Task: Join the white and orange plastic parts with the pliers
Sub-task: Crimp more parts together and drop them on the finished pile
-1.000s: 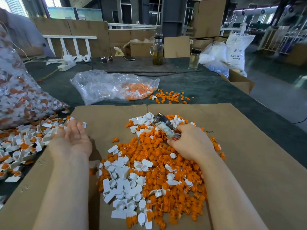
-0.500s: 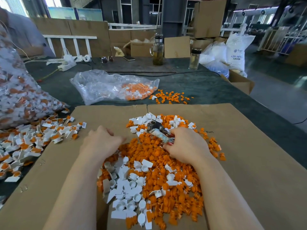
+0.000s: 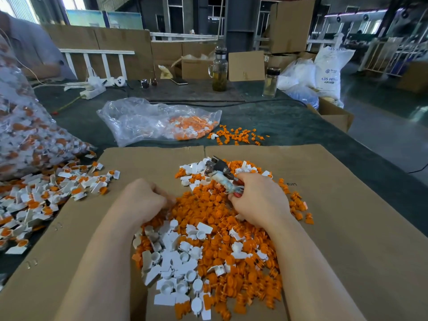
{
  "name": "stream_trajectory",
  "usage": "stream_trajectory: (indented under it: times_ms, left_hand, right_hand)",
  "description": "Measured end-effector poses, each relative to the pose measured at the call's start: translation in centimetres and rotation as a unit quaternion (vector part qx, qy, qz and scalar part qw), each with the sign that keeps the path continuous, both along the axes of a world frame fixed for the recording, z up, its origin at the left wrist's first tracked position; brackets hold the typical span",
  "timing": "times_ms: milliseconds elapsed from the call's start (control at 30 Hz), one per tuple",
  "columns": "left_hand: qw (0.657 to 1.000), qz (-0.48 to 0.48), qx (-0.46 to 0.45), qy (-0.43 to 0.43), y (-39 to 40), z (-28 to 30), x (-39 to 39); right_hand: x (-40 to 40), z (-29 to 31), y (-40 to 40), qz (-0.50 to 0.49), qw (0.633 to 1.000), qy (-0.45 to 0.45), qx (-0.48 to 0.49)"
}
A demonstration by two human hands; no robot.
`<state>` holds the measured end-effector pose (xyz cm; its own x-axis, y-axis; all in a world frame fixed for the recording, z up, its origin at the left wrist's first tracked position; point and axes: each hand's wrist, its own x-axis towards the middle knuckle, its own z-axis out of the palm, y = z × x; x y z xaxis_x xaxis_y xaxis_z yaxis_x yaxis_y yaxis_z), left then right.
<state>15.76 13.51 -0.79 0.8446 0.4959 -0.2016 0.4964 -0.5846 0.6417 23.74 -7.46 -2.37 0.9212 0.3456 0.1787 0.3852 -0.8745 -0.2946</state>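
Over orange parts (image 3: 222, 218), right hand (image 3: 259, 200) gripping pliers (image 3: 220, 174)

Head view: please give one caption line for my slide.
Right hand grips pliers; left hand reaches into orange parts.

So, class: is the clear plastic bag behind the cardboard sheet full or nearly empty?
Nearly empty: the clear plastic bag lies flat and crumpled, parts gathered only at its right end.

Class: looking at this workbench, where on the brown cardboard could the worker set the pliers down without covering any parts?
Bare cardboard lies right of the central pile, out to the sheet's edge. Another bare strip lies between the left hand and the joined parts spilling at the left. The middle is crowded with loose pieces, where the right hand grips the pliers.
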Motion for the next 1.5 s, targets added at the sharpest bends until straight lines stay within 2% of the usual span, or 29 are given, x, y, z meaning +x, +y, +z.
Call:
stream_trajectory:
  times_ms: [133,267,400,533,767,1133,1300,1500]
  left_hand:
    - [0.987,0.02,-0.087,-0.136,-1.7,0.4,0.2]
    - [0.952,0.032,-0.216,-0.214,-3.7,0.2,0.9]
    - [0.937,0.011,-0.262,-0.23,-5.2,0.3,1.3]
    - [0.917,0.004,-0.313,-0.246,-6.0,0.4,1.3]
    - [0.897,0.026,-0.356,-0.262,-6.3,0.4,1.5]
    - [0.895,0.037,-0.339,-0.286,-6.8,0.6,1.4]
    - [0.921,0.032,-0.249,-0.297,-7.1,0.6,1.2]
    - [0.931,0.006,-0.188,-0.313,-7.5,0.9,1.1]
  right_hand:
    - [0.1,0.2,0.0,-0.003,0.998,0.003,0.057]
    - [-0.1,0.7,-0.1,0.017,0.989,0.033,0.146]
    - [-0.5,1.0,0.1,0.043,0.962,0.061,0.263]
    - [-0.7,1.2,0.4,0.045,0.937,0.07,0.339]
    - [-0.9,1.3,0.4,0.054,0.933,0.054,0.352]
    - [-1.2,1.6,0.8,0.051,0.944,-0.005,0.326]
    - [-1.3,1.6,0.9,0.042,0.948,-0.027,0.315]
    - [-1.4,1.7,1.0,0.025,0.946,-0.046,0.32]
